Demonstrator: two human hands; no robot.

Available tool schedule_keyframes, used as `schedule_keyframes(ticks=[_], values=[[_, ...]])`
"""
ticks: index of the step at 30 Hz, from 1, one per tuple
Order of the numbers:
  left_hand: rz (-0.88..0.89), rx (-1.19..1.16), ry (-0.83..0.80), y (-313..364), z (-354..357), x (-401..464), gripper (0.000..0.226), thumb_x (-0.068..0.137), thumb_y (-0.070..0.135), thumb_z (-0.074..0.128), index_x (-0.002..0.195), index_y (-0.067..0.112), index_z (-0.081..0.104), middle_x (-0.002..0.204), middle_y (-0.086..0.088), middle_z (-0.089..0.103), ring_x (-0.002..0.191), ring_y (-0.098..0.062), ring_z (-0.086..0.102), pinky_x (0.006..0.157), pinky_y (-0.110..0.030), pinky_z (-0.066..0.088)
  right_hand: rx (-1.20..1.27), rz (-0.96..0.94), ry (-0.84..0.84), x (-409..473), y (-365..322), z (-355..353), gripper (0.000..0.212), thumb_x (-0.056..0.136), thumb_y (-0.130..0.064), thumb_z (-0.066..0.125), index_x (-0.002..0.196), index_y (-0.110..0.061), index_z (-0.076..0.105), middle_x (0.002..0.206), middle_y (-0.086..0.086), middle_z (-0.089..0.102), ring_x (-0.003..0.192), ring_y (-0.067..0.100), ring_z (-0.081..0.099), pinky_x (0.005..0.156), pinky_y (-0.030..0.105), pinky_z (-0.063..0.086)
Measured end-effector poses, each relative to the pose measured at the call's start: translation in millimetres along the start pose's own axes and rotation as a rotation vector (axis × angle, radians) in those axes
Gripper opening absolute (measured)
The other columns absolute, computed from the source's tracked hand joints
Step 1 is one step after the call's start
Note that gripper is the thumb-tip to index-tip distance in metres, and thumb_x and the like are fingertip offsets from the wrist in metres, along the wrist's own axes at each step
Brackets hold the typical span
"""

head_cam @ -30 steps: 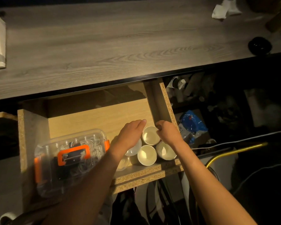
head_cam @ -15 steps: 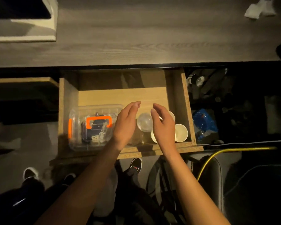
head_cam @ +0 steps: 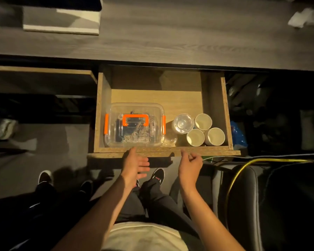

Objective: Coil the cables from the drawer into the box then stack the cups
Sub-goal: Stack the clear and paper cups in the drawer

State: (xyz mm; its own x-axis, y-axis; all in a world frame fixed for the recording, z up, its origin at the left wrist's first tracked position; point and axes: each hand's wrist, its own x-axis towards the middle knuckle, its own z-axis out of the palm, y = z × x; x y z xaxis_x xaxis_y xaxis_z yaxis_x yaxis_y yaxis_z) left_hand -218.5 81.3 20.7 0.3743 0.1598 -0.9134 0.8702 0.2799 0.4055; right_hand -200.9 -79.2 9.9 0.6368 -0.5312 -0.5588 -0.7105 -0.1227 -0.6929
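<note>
At drawer [head_cam: 214,98] 6 o'clock: clear plastic box [head_cam: 134,125], round paper cups [head_cam: 203,121]; L hand [head_cam: 135,164] spread, R hand [head_cam: 189,164] loosely curled, both empty

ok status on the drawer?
Left hand and right hand open, empty, near the drawer front. Box latched. Cups unstacked.

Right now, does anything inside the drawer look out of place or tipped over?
Nothing is spilled or broken. The box sits closed in the drawer. One oddity: the cups are not stacked. Three paper cups stand apart, and a clear cup stands beside them. Both hands are outside, empty.
</note>
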Motion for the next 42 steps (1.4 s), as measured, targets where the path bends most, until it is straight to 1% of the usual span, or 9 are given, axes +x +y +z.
schedule_keyframes(ticks=[3, 7, 11, 18, 25, 30, 35, 40, 42], values=[[-0.139, -0.203, -0.104, -9.0, -5.7, 8.4, 0.083, 0.096, 0.068, 0.035, 0.136, -0.003, 0.047, 0.127, -0.023, 0.06, 0.108, -0.034, 0.064, 0.093, -0.046, 0.053, 0.138, 0.292, -0.074, -1.2, 7.5, 1.7, 0.079, 0.081, -0.05, 0.069, 0.14, -0.006, 0.04, 0.134, 0.01, 0.05, 0.119, 0.026, 0.052, 0.103, 0.044, 0.044], [-0.113, -0.559, -0.131, 2.7, 5.8, 11.4, 0.086, 0.094, 0.061, 0.05, 0.158, 0.016, 0.015, 0.152, -0.031, 0.031, 0.136, -0.042, 0.042, 0.115, -0.049, 0.035, 0.467, 0.367, -0.285, 7.7, -9.2, 3.1, 0.025, 0.096, -0.034, 0.06, 0.115, -0.018, 0.057, 0.107, 0.006, 0.059, 0.105, 0.023, 0.055, 0.101, 0.04, 0.045], [-0.087, -0.649, -0.138, 4.4, 14.9, 7.3, 0.085, 0.089, 0.054, 0.062, 0.157, 0.024, 0.019, 0.155, -0.03, 0.026, 0.14, -0.042, 0.036, 0.117, -0.047, 0.033, 0.519, 0.32, -0.351, 13.1, -17.8, 2.0, 0.012, 0.096, -0.037, 0.06, 0.103, -0.027, 0.06, 0.104, 0.007, 0.064, 0.101, 0.022, 0.059, 0.101, 0.042, 0.047], [0.01, -0.651, -0.087, 19.9, 32.0, 13.2, 0.078, 0.091, 0.05, 0.063, 0.155, 0.024, 0.026, 0.153, -0.03, 0.027, 0.138, -0.042, 0.039, 0.116, -0.046, 0.036, 0.454, 0.244, -0.42, 37.8, -17.7, -0.9, 0.03, 0.095, -0.045, 0.058, 0.114, -0.022, 0.063, 0.11, 0.013, 0.069, 0.11, 0.027, 0.064, 0.092, 0.035, 0.055], [0.094, -0.699, -0.079, 72.9, 47.6, 37.3, 0.086, 0.093, 0.045, 0.062, 0.157, 0.014, 0.015, 0.159, -0.028, 0.018, 0.141, -0.041, 0.035, 0.116, -0.046, 0.035, 0.473, 0.248, -0.537, 84.8, -68.4, 14.6, 0.056, 0.096, -0.055, 0.05, 0.138, -0.018, 0.049, 0.12, 0.011, 0.068, 0.115, 0.023, 0.063, 0.104, 0.037, 0.049], [0.131, -0.69, 0.01, 83.1, 61.3, 46.6, 0.072, 0.092, 0.04, 0.065, 0.152, 0.019, 0.032, 0.155, -0.028, 0.024, 0.139, -0.04, 0.039, 0.113, -0.044, 0.039, 0.521, 0.261, -0.576, 98.7, -72.3, 20.4, 0.048, 0.092, -0.054, 0.054, 0.13, -0.024, 0.054, 0.123, 0.01, 0.067, 0.118, 0.025, 0.062, 0.101, 0.036, 0.05], [0.128, -0.717, 0.152, 84.6, 73.7, 52.7, 0.068, 0.092, 0.04, 0.065, 0.149, 0.017, 0.037, 0.153, -0.026, 0.033, 0.134, -0.038, 0.046, 0.112, -0.044, 0.041, 0.605, 0.299, -0.629, 111.3, -68.8, 19.7, 0.064, 0.084, -0.055, 0.057, 0.134, -0.015, 0.056, 0.127, 0.012, 0.067, 0.118, 0.024, 0.063, 0.098, 0.035, 0.052], [0.01, -0.987, 0.037, 85.3, 88.9, 56.8, 0.088, 0.089, 0.05, 0.066, 0.157, 0.032, 0.014, 0.162, -0.02, 0.013, 0.144, -0.046, 0.027, 0.109, -0.063, 0.036, 0.719, 0.462, -0.588, 122.4, -75.4, 25.0, 0.049, 0.091, -0.048, 0.06, 0.129, -0.018, 0.055, 0.123, 0.012, 0.064, 0.113, 0.026, 0.061, 0.099, 0.045, 0.052], [0.01, -1.013, -0.003, 89.1, 93.7, 59.0, 0.087, 0.085, 0.054, 0.069, 0.155, 0.034, 0.022, 0.161, -0.02, 0.018, 0.143, -0.047, 0.028, 0.107, -0.067, 0.036, 0.739, 0.442, -0.565, 122.8, -78.0, 32.7, 0.043, 0.092, -0.043, 0.061, 0.129, -0.022, 0.054, 0.124, 0.01, 0.063, 0.116, 0.029, 0.06, 0.101, 0.055, 0.048]])
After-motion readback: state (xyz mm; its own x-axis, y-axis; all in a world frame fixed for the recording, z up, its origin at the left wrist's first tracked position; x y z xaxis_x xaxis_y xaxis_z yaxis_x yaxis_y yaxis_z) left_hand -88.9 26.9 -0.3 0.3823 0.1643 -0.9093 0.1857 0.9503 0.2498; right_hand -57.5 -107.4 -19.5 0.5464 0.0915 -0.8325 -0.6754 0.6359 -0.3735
